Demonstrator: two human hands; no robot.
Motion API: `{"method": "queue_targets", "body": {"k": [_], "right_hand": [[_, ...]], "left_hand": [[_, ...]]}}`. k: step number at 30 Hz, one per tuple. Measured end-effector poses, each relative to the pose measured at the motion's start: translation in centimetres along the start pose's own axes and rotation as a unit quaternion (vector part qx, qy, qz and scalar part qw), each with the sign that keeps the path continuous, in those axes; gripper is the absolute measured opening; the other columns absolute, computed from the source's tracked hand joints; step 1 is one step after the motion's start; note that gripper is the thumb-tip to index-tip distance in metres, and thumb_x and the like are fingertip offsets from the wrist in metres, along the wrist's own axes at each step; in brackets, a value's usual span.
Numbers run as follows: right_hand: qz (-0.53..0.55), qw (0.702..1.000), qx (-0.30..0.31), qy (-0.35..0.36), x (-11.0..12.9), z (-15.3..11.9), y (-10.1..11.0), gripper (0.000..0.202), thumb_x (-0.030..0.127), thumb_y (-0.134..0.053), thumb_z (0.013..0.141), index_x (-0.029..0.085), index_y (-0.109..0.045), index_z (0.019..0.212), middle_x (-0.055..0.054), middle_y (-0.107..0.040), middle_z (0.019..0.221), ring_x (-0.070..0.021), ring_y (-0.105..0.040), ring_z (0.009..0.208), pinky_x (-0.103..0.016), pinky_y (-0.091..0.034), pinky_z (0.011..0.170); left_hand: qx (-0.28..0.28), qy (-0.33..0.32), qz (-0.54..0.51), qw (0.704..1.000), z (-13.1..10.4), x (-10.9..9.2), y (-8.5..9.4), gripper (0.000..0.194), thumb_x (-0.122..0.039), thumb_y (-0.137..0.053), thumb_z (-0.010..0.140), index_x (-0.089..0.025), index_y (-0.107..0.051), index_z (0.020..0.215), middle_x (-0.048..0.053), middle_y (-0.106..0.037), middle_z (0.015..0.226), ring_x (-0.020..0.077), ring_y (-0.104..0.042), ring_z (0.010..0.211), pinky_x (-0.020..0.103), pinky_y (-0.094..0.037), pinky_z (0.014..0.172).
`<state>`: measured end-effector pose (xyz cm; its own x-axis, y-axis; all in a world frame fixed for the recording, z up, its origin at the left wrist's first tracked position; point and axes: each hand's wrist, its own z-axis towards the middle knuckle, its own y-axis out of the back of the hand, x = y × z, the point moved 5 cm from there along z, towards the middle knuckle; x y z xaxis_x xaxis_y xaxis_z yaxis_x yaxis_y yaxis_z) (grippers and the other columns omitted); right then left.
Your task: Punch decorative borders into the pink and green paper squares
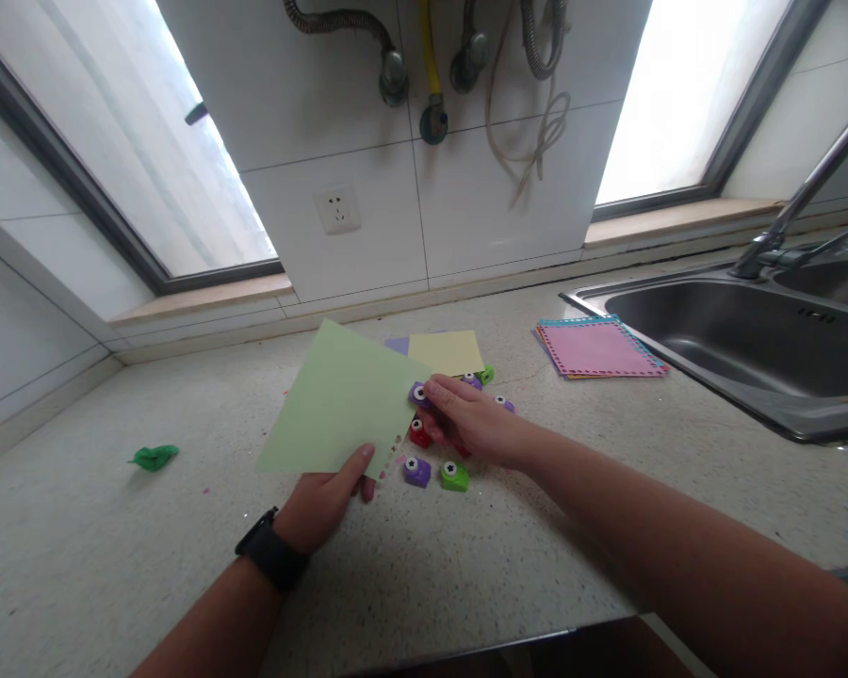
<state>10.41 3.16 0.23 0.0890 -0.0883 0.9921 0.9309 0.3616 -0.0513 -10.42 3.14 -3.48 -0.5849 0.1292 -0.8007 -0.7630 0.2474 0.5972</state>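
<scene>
My left hand (335,494), with a black watch at the wrist, pinches the lower edge of a light green paper sheet (343,400). Small holes run along the sheet's lower right edge. My right hand (466,419) grips a small purple punch (418,394) at that edge, above the holes. Below it on the counter lie a red punch (419,432), another purple punch (416,472) and a green punch (455,476). More punches sit behind my right hand, partly hidden by it.
Yellow paper (448,352) lies behind the green sheet. Pink paper (600,348) with punched edges tops a stack near the steel sink (707,330). A crumpled green item (154,458) is at left. The tiled wall has a socket (337,209) and hoses.
</scene>
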Motion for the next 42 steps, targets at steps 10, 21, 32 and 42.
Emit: {"method": "queue_targets", "body": {"k": [10, 21, 32, 42], "right_hand": [[0.104, 0.993, 0.018, -0.053, -1.0, 0.6, -0.7, 0.041, 0.051, -0.039, 0.096, 0.021, -0.047, 0.068, 0.002, -0.044, 0.052, -0.0130, -0.036, 0.049, -0.027, -0.028, 0.048], [0.096, 0.994, 0.038, -0.037, -1.1, 0.8, -1.5, 0.027, 0.042, -0.047, 0.094, 0.021, -0.047, 0.078, 0.002, -0.047, 0.068, -0.0134, -0.038, 0.057, -0.029, -0.034, 0.059], [0.001, 0.997, 0.035, -0.063, -1.4, 0.1, -1.7, 0.037, 0.056, -0.049, 0.094, 0.022, -0.047, 0.082, 0.002, -0.046, 0.069, -0.0133, -0.039, 0.059, -0.028, -0.033, 0.056], [-0.005, 0.998, 0.045, -0.051, -1.4, 0.3, -2.0, 0.032, 0.051, -0.055, 0.094, 0.021, -0.052, 0.085, 0.003, -0.047, 0.068, -0.0121, -0.038, 0.057, -0.028, -0.032, 0.053]], "left_hand": [[0.035, -0.044, -0.060, 0.997, 0.0, -1.3, -0.3, 0.055, -0.054, -0.040, 0.095, -0.024, -0.047, 0.049, 0.001, -0.059, 0.056, 0.0201, -0.059, 0.063, 0.034, -0.045, 0.082], [-0.020, 0.010, -0.076, 0.997, 0.0, -1.3, -0.3, 0.048, -0.054, -0.050, 0.088, -0.024, -0.055, 0.051, 0.000, -0.064, 0.057, 0.0198, -0.060, 0.062, 0.034, -0.047, 0.082], [-0.020, -0.004, -0.125, 0.992, -0.1, -2.1, -0.8, 0.040, -0.055, -0.051, 0.082, -0.024, -0.055, 0.058, 0.000, -0.060, 0.054, 0.0195, -0.059, 0.057, 0.034, -0.052, 0.070], [-0.025, -0.022, -0.111, 0.993, 0.0, -1.5, -0.9, 0.042, -0.054, -0.049, 0.085, -0.024, -0.054, 0.056, 0.000, -0.060, 0.054, 0.0183, -0.058, 0.057, 0.033, -0.052, 0.070]]}}
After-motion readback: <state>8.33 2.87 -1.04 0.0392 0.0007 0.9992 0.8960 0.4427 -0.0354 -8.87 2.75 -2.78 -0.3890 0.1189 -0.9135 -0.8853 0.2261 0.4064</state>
